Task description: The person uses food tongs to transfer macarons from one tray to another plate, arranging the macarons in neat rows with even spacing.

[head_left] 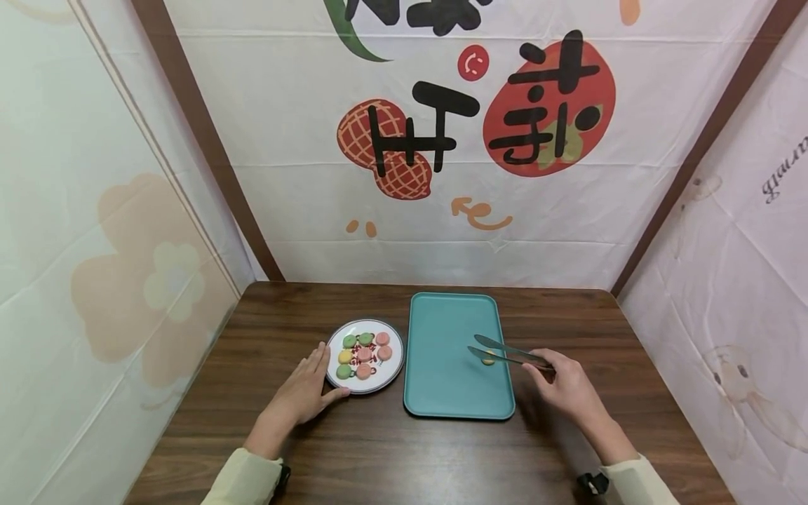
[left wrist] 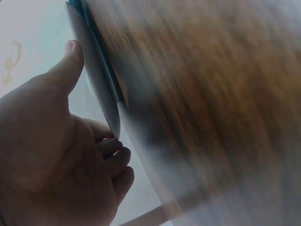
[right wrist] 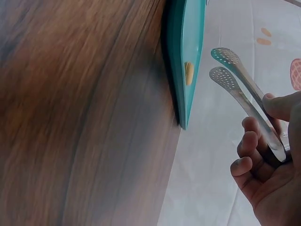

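Observation:
A white plate [head_left: 395, 359] with a dark rim line holds several macarons, among them a green macaron [head_left: 344, 372], a yellow macaron [head_left: 344, 356] and a pink macaron [head_left: 382, 339]. Against the plate's left edge rests my left hand [head_left: 299, 394], its fingers straight and its thumb spread at the near rim. My right hand [head_left: 568, 391] holds metal tongs [right wrist: 225, 79] with perforated tips, which stand apart above the teal tray [head_left: 442, 393]. Nothing shows between those tips. A single yellow macaron [right wrist: 189, 73] lies on the tray's right side, partly covered by the tongs in the head view.
Plate and tray stand side by side on a dark wooden table [head_left: 353, 456]. A printed white cloth [head_left: 303, 210] hangs behind the table's far edge, with more cloth at both sides. The tray has a low raised rim.

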Available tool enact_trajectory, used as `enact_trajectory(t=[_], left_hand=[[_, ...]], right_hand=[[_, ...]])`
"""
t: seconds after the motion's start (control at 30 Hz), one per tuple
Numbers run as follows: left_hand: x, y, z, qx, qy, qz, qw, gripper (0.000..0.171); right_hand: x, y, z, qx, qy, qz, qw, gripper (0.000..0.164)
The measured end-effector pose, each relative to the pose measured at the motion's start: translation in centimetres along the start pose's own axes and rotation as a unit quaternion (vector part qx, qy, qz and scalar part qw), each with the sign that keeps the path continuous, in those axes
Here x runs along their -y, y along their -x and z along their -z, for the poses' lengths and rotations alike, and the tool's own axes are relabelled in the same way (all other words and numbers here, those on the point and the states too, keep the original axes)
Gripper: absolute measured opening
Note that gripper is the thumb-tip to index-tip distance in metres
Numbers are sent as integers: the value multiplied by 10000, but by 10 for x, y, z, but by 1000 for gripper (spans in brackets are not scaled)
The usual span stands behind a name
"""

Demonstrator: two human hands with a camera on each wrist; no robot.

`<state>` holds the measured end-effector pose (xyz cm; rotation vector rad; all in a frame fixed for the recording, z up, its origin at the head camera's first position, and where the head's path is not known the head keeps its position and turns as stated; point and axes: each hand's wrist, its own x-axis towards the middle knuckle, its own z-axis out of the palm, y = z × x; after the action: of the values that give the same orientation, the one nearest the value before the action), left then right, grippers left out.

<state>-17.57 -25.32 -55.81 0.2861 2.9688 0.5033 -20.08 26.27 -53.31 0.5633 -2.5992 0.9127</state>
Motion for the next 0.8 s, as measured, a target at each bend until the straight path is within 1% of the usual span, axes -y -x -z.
enact_trajectory(t=[0.23, 0.37, 0.53, 0.8], left_hand=[[0, 0, 1, 11, 26, -13, 10000, 105], [2, -1, 1, -58, -12, -42, 10000, 104], [2, 0, 1, -22, 17, -18, 10000, 103], [2, -1, 1, -66, -16, -48, 10000, 103]], right_hand=[[-5, 4, 4, 76, 112, -151, 9998, 24], [-8, 5, 4, 33, 148, -112, 9998, 23], [-11, 7, 4, 19, 181, -29, 9998, 22], [-10, 7, 4, -30, 184, 0, 9998, 22]])
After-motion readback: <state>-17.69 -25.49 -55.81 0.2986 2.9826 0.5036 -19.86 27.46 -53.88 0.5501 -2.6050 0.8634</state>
